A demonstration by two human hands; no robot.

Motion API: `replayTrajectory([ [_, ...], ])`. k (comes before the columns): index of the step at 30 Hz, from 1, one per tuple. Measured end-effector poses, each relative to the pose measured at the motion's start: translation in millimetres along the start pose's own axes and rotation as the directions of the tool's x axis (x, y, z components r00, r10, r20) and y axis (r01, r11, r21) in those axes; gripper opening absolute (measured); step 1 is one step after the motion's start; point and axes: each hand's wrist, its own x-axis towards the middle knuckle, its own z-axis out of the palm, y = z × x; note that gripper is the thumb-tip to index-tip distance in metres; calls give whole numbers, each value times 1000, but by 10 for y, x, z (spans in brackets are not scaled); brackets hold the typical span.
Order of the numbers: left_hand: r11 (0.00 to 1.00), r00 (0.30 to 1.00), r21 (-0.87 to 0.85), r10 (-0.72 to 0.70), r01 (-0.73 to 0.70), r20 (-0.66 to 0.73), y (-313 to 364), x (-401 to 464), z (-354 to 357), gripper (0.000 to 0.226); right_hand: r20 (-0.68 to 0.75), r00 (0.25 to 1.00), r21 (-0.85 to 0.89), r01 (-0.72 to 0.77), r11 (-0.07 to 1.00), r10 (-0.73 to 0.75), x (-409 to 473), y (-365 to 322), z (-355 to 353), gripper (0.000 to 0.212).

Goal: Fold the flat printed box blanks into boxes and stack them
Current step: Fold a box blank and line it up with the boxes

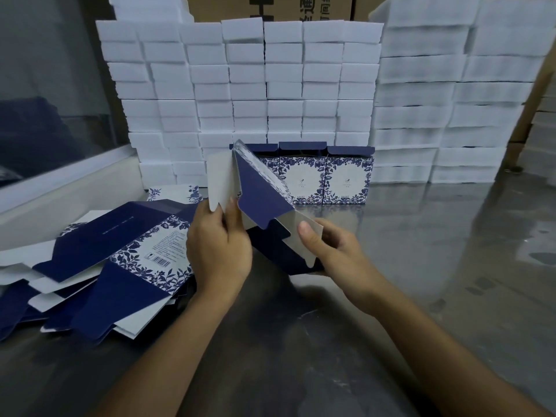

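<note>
With both hands, left hand and right hand, pinching the half-opened navy-and-white floral card box blank, you could crease its flaps crooked or knock the finished floral boxes just behind it

We see two bare forearms coming up from the bottom edge, with no sleeves covering them as far as they show. Our left hand and right hand wear no gloves, rings, watch or bands. The fingernails are short and unpainted, clearest on the right thumb.
</note>
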Motion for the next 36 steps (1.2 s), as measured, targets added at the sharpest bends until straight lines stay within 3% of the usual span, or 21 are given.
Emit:
replayTrajectory([
  [4, 998, 998, -1, 65, -65, 1, 22, -21, 3, 36, -49, 999, -19, -10, 1000, 9, 9, 33, -48, 37],
  [6, 996, 996, -12, 86, -86, -7, 32, -21, -6, 35, -143, 984, -40, 103, 994, -108, 30, 32, -63, 32],
  [8, 993, 993, -29, 118, -118, -1, 37, -25, -17, 24, -220, 942, -140, 224, 964, -251, 55, 29, -78, 40],
  [11, 986, 985, -26, 169, -168, 43, 62, -56, -3, 14, -233, 898, -259, 312, 914, -373, 65, 30, -85, 44],
  [15, 982, 990, -185, 65, -40, 127, 49, -42, 25, 33, -224, 899, -417, 260, 871, -376, 71, 21, -88, 38],
  [19, 984, 972, -175, 7, 35, 235, 30, -73, 41, 47, -237, 888, -677, 140, 723, -394, 34, 5, -111, 65],
  [21, 976, 965, -182, -70, 119, 253, 38, -103, 82, 53, -243, 881, -738, 105, 667, -407, 18, -1, -113, 63],
  [24, 810, 865, -374, -297, 452, 404, 94, -135, 131, 50, -207, 904, -747, 101, 657, -374, 8, -20, -92, 63],
  [26, 703, 799, -429, -342, 567, 494, 81, -154, 151, 53, -171, 928, -742, 100, 663, -331, 0, -25, -57, 60],
  [31, 716, 768, -384, -333, 583, 547, -6, -158, 171, 64, -204, 922, -690, 104, 716, -330, -17, -8, -13, 66],
  [35, 760, 762, -294, -378, 580, 526, -43, -89, 133, 49, -333, 885, -479, 140, 867, -326, 11, 11, -48, 25],
  [36, 770, 763, -279, -379, 574, 523, -48, -71, 120, 46, -371, 871, -433, 144, 890, -322, 21, 25, -71, 25],
])
